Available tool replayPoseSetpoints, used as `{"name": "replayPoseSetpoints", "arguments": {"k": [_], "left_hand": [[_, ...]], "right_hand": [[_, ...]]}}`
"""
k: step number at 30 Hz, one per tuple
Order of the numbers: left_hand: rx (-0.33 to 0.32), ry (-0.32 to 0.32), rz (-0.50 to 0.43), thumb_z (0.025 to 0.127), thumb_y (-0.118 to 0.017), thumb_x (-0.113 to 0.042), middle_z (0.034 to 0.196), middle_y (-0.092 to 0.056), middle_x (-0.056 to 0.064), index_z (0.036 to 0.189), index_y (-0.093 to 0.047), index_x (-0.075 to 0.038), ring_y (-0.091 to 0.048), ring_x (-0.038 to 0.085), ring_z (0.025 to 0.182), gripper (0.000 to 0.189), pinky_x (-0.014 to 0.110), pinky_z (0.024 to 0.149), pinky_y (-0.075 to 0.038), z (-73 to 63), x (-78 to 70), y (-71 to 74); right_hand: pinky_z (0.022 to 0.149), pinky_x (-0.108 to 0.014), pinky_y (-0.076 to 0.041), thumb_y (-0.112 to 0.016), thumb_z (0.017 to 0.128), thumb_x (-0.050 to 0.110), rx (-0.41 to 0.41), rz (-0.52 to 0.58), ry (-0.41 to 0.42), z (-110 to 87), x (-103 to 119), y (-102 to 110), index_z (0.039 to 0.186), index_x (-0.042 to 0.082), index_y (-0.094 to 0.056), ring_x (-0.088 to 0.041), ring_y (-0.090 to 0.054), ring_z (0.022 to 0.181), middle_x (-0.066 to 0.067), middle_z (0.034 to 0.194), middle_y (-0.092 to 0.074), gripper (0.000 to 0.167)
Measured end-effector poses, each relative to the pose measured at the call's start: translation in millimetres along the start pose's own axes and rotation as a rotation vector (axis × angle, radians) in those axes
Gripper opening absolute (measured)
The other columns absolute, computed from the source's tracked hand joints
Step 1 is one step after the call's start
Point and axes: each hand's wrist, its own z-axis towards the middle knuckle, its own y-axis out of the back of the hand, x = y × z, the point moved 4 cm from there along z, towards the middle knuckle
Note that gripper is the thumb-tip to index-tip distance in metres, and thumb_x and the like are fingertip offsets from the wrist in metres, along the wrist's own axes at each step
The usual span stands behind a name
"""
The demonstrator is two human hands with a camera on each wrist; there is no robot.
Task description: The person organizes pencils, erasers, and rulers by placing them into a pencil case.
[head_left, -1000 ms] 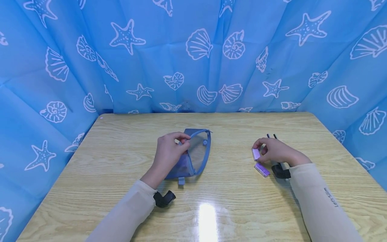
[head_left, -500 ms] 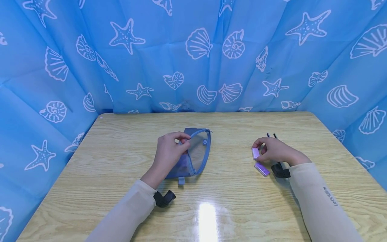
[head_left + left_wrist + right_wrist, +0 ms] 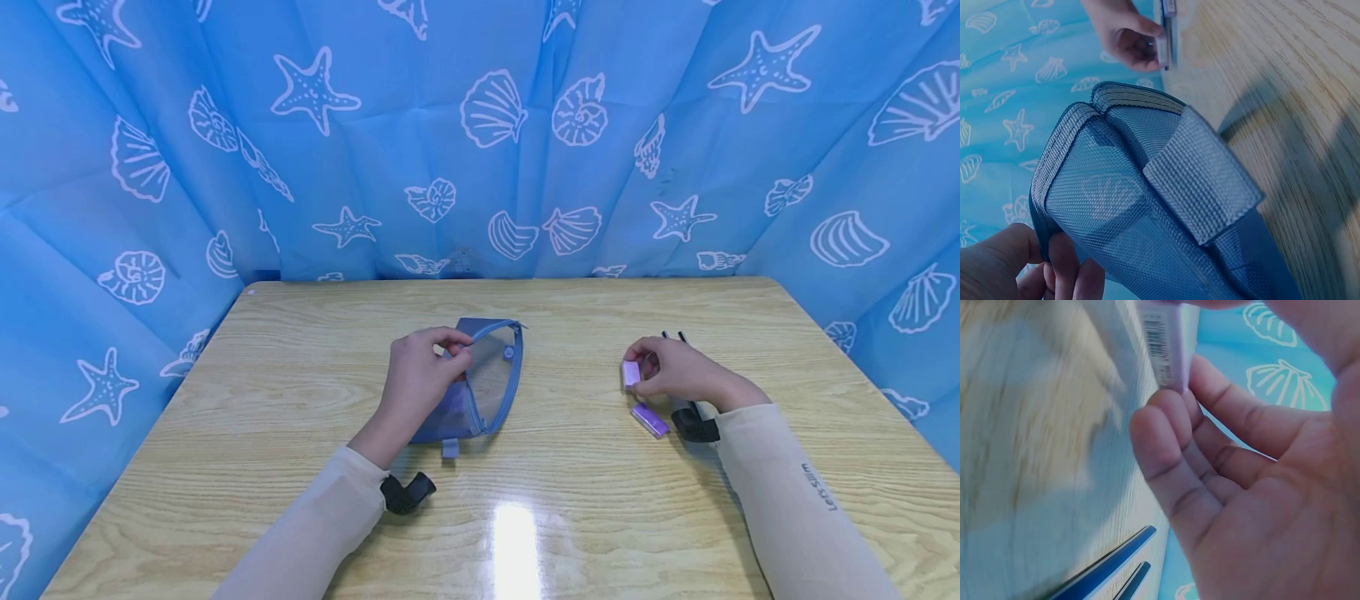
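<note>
My left hand (image 3: 429, 362) pinches the zipper edge of a blue mesh zipper pouch (image 3: 442, 417), its mouth spread open to the right. In the left wrist view the pouch (image 3: 1110, 187) fills the middle, a fabric tab (image 3: 1204, 175) on its side. At the right, my right hand (image 3: 678, 371) pinches a small light-purple eraser (image 3: 631, 375) between thumb and fingers. A barcode shows on the eraser (image 3: 1163, 350) in the right wrist view. Just below it on the table lies a second, darker purple eraser (image 3: 649, 420).
Two dark slim pens (image 3: 1110, 565) lie side by side under the right hand, mostly hidden by it in the head view. The wooden table (image 3: 322, 333) ends at a blue shell-print curtain (image 3: 420, 167). Black wrist mounts (image 3: 407, 493) hang below both forearms.
The right hand has shifted slightly up and left, the light-purple eraser rising a little away from the darker one. The left hand and pouch stay put.
</note>
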Motion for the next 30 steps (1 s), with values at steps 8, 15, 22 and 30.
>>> {"name": "replayPoseSetpoints", "arguments": {"k": [8, 15, 22, 30], "left_hand": [[0.000, 0.006, -0.004, 0.085, -0.066, -0.013, 0.074, -0.064, -0.004, 0.093, -0.077, -0.018, -0.066, 0.007, 0.055, 0.014, 0.029, 0.050, -0.052, -0.1, -0.3, 0.0], [0.000, 0.012, -0.002, 0.085, -0.066, -0.013, 0.074, -0.064, -0.003, 0.093, -0.077, -0.018, -0.066, 0.007, 0.055, 0.014, 0.030, 0.051, -0.052, -0.6, -0.2, 0.3], [0.002, 0.017, -0.012, 0.085, -0.066, -0.013, 0.075, -0.064, -0.003, 0.094, -0.077, -0.017, -0.066, 0.007, 0.055, 0.014, 0.029, 0.049, -0.051, -1.3, -1.2, 0.5], [0.003, 0.019, -0.008, 0.086, -0.066, -0.013, 0.075, -0.064, -0.003, 0.094, -0.077, -0.017, -0.067, 0.007, 0.055, 0.014, 0.030, 0.049, -0.052, -1.0, -0.4, 0.5]], "right_hand": [[0.070, -0.026, -0.048, -0.073, 0.081, 0.010, -0.034, 0.031, 0.021, -0.5, 2.7, 2.9, 0.114, -0.006, -0.052, -0.021, -0.052, 0.085, -0.012, 0.096, -0.056, 0.042], [0.075, -0.027, -0.050, -0.073, 0.082, 0.011, -0.064, 0.062, 0.029, 0.5, 4.9, 4.4, 0.117, -0.007, -0.051, -0.022, -0.054, 0.090, -0.014, 0.101, -0.057, 0.044], [0.075, -0.026, -0.049, -0.073, 0.080, 0.010, -0.106, 0.065, 0.042, 0.4, 9.6, 5.9, 0.117, -0.006, -0.051, -0.023, -0.054, 0.092, -0.014, 0.102, -0.056, 0.046], [0.074, -0.025, -0.049, -0.074, 0.080, 0.012, -0.129, 0.060, 0.047, 0.1, 16.6, 4.4, 0.116, -0.003, -0.053, -0.022, -0.054, 0.091, -0.013, 0.102, -0.057, 0.044]]}}
